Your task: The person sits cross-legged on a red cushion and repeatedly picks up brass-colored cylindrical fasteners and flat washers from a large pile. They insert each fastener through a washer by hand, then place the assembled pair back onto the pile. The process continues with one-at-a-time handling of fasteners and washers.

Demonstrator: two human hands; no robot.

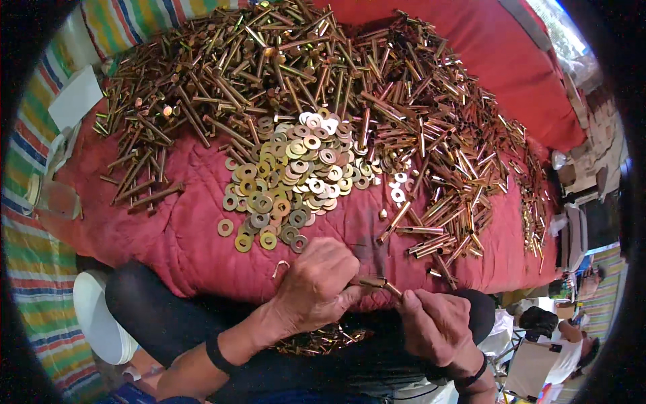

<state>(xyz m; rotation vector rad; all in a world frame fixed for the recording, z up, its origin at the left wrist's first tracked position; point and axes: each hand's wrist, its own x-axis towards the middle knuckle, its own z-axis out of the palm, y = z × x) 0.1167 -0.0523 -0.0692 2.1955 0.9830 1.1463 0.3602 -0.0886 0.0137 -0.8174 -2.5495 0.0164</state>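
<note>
My left hand is closed, thumb and fingers pinching a short brass-coloured metal sleeve. Opposite it, my right hand grips a thinner metal rod, perhaps a bolt, whose tip meets the sleeve's end. Whether the rod has entered the sleeve I cannot tell. Just beyond my hands lies a heap of flat washers on a red quilted cloth. Behind and to the left rises a large pile of long bolts. Many loose metal sleeves spread out on the right.
More small metal parts lie in my lap below my hands. A white bucket stands at lower left, beside striped sheeting. A red cushion borders the pile at the back right. Another person is at the far right.
</note>
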